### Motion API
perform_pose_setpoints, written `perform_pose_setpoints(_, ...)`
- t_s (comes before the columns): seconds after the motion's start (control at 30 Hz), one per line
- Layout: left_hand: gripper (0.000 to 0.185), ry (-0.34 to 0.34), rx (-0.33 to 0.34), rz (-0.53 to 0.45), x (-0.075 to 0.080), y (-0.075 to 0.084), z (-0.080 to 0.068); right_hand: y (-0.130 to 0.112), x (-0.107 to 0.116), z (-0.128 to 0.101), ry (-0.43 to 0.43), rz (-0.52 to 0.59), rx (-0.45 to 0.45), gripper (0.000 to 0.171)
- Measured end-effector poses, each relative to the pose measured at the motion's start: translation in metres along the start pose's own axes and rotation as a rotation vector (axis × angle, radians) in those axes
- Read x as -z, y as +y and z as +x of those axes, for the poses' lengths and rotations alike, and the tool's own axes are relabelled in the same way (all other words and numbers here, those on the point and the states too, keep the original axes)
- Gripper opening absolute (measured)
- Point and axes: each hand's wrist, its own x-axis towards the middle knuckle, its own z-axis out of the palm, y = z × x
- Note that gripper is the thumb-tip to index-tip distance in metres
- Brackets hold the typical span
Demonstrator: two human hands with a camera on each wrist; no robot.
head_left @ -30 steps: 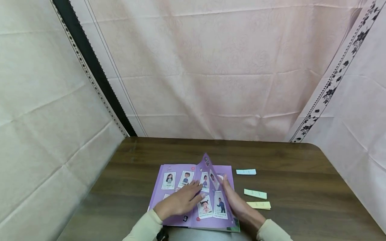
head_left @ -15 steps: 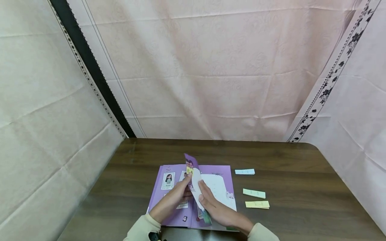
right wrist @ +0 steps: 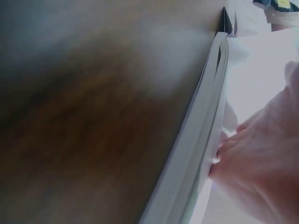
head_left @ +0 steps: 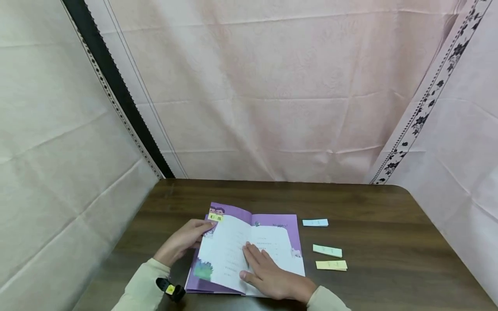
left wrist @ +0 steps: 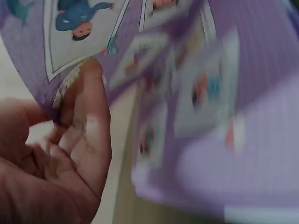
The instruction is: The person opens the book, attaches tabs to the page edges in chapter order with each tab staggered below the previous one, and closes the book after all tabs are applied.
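An open picture book (head_left: 272, 235) with purple-bordered white pages lies near the front of the table. My left hand (head_left: 186, 242) pinches the outer edge of its left page (head_left: 225, 246), which is raised and curves above the purple page below. In the left wrist view that page's underside (left wrist: 28, 56) shows portrait cards, and the left hand's fingers (left wrist: 96, 116) lie against it. My right hand (head_left: 270, 274) rests flat on the right page by the fold, fingers straight. The right wrist view shows the book's thick page edge (right wrist: 196, 140) beside the right hand (right wrist: 261, 158).
To the right of the book lie a blue paper strip (head_left: 315, 223), a green strip (head_left: 327, 251) and a yellow strip (head_left: 331, 265). The wooden table (head_left: 373, 224) ends at a pale cloth (head_left: 272, 108) behind. A black band with a yellow patch (head_left: 170, 289) circles the left wrist.
The page has been turned from right to left, showing a white spread. The left hand has moved left with its edge; the right hand has come to lie on the right page.
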Motion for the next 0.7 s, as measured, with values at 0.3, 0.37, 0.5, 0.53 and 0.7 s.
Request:
perform_pose_setpoints(0.3,0.041,0.06,0.053,0.214,0.019,-0.031,0.005,0.006,0.001,0.001,-0.019,-0.147,0.035,0.084)
perform_pose_setpoints(0.37,0.038,0.08,0.056,0.253,0.019,-0.035,0.006,0.007,0.002,0.002,-0.025,-0.168,0.051,0.081)
perform_pose_setpoints(0.5,0.03,0.15,0.045,0.377,0.015,-0.037,0.007,0.01,0.007,0.004,-0.042,-0.216,0.093,0.071)
perform_pose_setpoints(0.53,0.027,0.179,0.042,0.422,0.013,-0.037,0.007,0.01,0.008,0.004,-0.046,-0.225,0.1,0.069)
perform_pose_setpoints(0.7,0.042,0.341,-0.025,0.707,-0.004,-0.026,0.009,0.01,0.011,0.005,-0.057,-0.273,0.109,0.066)
